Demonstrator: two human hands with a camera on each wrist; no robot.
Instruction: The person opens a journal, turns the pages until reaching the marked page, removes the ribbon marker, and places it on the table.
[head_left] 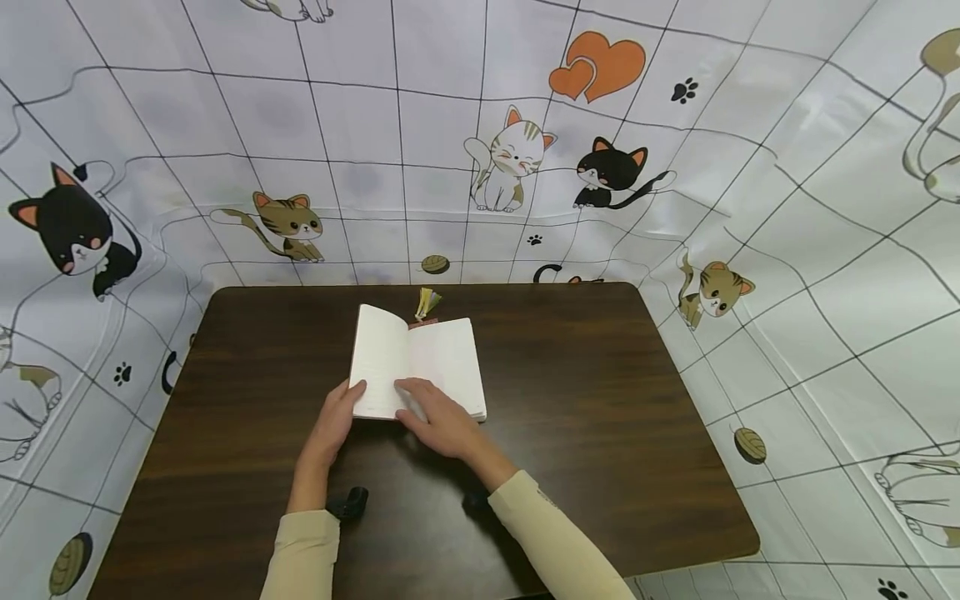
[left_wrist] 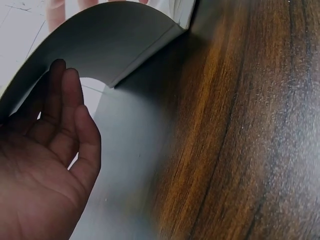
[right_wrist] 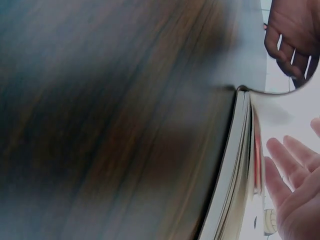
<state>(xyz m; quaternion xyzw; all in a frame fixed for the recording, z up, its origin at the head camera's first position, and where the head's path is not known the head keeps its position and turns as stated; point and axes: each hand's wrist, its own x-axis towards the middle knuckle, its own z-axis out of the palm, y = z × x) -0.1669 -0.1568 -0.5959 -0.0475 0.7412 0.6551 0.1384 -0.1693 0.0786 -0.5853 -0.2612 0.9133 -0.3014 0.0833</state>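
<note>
An open notebook with white pages lies on the table. My left hand grips its lower left edge, thumb over the page. In the left wrist view the fingers are under the dark cover, which bends upward. My right hand is over the lower middle of the pages, its fingers fairly straight near the centre fold. The right wrist view shows the page edges stacked beside that hand; whether its fingertips press the paper I cannot tell. A yellowish tassel sticks out at the notebook's top.
The dark brown wooden table extends around the notebook, with rounded corners at its far edge. A white sheet printed with cats and grid lines stands behind and at both sides. A black strap piece sits at the left wrist.
</note>
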